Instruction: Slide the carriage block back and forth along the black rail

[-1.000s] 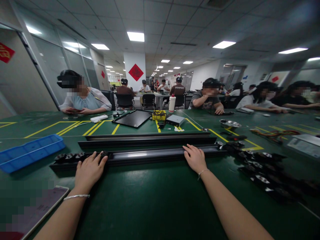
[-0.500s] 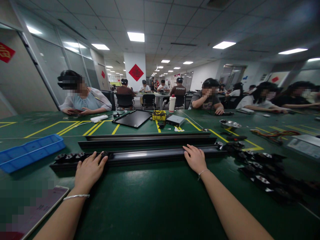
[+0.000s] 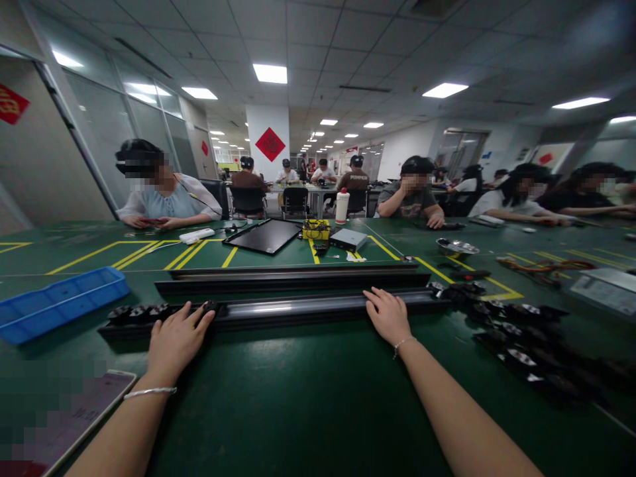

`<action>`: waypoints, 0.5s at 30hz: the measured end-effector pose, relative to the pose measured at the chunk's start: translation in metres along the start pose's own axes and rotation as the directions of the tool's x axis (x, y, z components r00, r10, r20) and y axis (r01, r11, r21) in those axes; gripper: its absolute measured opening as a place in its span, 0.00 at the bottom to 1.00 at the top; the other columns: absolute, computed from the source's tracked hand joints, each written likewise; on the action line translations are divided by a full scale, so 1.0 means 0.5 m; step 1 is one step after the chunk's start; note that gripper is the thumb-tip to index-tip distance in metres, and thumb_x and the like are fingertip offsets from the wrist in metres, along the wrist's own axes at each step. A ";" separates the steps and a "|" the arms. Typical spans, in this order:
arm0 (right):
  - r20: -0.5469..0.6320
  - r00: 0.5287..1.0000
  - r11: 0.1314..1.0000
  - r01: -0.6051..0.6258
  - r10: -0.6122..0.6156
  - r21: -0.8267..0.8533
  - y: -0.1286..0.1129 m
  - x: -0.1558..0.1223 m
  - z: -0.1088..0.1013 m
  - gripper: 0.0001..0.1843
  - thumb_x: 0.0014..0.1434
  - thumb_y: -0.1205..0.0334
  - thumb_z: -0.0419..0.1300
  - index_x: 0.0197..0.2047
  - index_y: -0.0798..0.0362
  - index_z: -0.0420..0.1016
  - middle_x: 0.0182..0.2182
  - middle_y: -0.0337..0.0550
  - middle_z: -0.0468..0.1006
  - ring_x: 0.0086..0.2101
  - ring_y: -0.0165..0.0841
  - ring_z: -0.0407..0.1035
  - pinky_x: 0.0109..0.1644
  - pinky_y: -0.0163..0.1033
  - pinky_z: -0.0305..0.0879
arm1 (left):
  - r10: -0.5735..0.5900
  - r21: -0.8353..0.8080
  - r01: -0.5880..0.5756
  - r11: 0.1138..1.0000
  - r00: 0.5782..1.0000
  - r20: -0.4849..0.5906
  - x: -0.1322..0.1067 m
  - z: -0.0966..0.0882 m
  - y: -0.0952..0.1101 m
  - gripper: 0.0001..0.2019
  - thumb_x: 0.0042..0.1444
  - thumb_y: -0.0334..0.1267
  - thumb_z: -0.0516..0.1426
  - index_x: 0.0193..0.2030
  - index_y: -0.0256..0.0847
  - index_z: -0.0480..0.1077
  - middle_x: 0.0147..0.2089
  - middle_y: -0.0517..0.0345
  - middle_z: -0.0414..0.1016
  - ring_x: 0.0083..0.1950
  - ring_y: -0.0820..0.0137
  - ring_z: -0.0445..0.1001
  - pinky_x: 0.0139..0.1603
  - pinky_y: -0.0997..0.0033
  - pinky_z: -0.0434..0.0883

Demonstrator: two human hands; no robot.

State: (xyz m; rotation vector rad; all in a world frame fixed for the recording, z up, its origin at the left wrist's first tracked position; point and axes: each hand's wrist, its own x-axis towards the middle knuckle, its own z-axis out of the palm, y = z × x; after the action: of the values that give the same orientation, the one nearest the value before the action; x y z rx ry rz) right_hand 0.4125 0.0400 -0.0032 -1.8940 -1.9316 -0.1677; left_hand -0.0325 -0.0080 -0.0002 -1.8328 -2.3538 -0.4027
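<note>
A long black rail (image 3: pixel 298 309) with a shiny channel lies across the green table in front of me. My left hand (image 3: pixel 177 341) rests over its left part, fingers spread, touching a row of small black parts with silvery tops (image 3: pixel 139 311) that sit in the channel. What lies under the palm is hidden. Farther right, my right hand (image 3: pixel 388 317) lies on the rail's near edge with its fingers stretched out and nothing in them. Just behind runs a second black rail (image 3: pixel 293 283), parallel to the first.
A blue divided tray (image 3: pixel 64 301) stands at left, a phone (image 3: pixel 84 417) nearer me. Many black parts (image 3: pixel 521 351) are heaped at right, by a metal bowl (image 3: pixel 457 247) and a grey metal box (image 3: pixel 603 291). Beyond the rails lies a black panel (image 3: pixel 265 235). People sit across the table.
</note>
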 end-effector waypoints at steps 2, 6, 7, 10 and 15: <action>0.003 1.000 1.000 -0.003 0.003 -0.002 -0.001 0.000 -0.002 0.22 0.59 0.55 0.42 0.52 0.43 0.67 0.55 0.39 0.65 0.55 0.36 0.55 0.57 0.50 0.44 | -0.005 0.058 0.006 0.998 1.000 -0.003 0.001 0.001 0.001 0.27 0.56 0.51 0.37 0.57 0.47 0.61 0.63 0.47 0.56 0.61 0.54 0.55 0.58 0.43 0.51; 0.011 1.000 1.000 -0.005 0.005 -0.011 -0.004 -0.001 -0.006 0.22 0.59 0.55 0.42 0.52 0.42 0.67 0.55 0.39 0.65 0.55 0.36 0.55 0.57 0.50 0.44 | 0.006 0.107 -0.002 0.994 0.999 -0.032 0.002 0.005 -0.001 0.27 0.56 0.51 0.37 0.57 0.46 0.61 0.62 0.47 0.57 0.60 0.54 0.57 0.57 0.44 0.53; 0.012 1.000 1.000 -0.006 0.006 -0.013 -0.005 -0.001 -0.006 0.22 0.59 0.55 0.42 0.52 0.42 0.67 0.55 0.39 0.65 0.55 0.36 0.55 0.57 0.50 0.44 | 0.010 0.113 -0.006 0.994 0.999 -0.035 0.002 0.006 -0.002 0.27 0.56 0.51 0.37 0.57 0.46 0.61 0.62 0.47 0.57 0.59 0.53 0.58 0.57 0.44 0.53; 0.017 1.000 1.000 -0.008 0.009 -0.016 -0.005 -0.002 -0.007 0.22 0.59 0.55 0.42 0.52 0.42 0.67 0.55 0.38 0.65 0.55 0.36 0.55 0.57 0.50 0.44 | 0.021 0.118 -0.017 0.993 0.999 -0.033 0.003 0.008 -0.005 0.27 0.56 0.51 0.37 0.57 0.47 0.61 0.62 0.47 0.57 0.59 0.53 0.58 0.56 0.43 0.53; 0.004 1.000 1.000 -0.003 0.003 -0.017 -0.004 -0.002 -0.004 0.21 0.59 0.55 0.43 0.52 0.42 0.67 0.55 0.38 0.65 0.55 0.35 0.55 0.57 0.50 0.45 | 0.034 0.128 -0.032 0.991 0.999 -0.017 0.004 0.006 -0.005 0.26 0.56 0.50 0.38 0.58 0.48 0.60 0.62 0.47 0.57 0.59 0.53 0.59 0.56 0.43 0.54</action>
State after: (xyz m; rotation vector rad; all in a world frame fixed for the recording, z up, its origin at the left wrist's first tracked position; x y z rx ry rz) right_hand 0.4110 0.0380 -0.0016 -1.9090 -1.9363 -0.1801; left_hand -0.0354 -0.0061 -0.0027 -1.7989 -2.2760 -0.2578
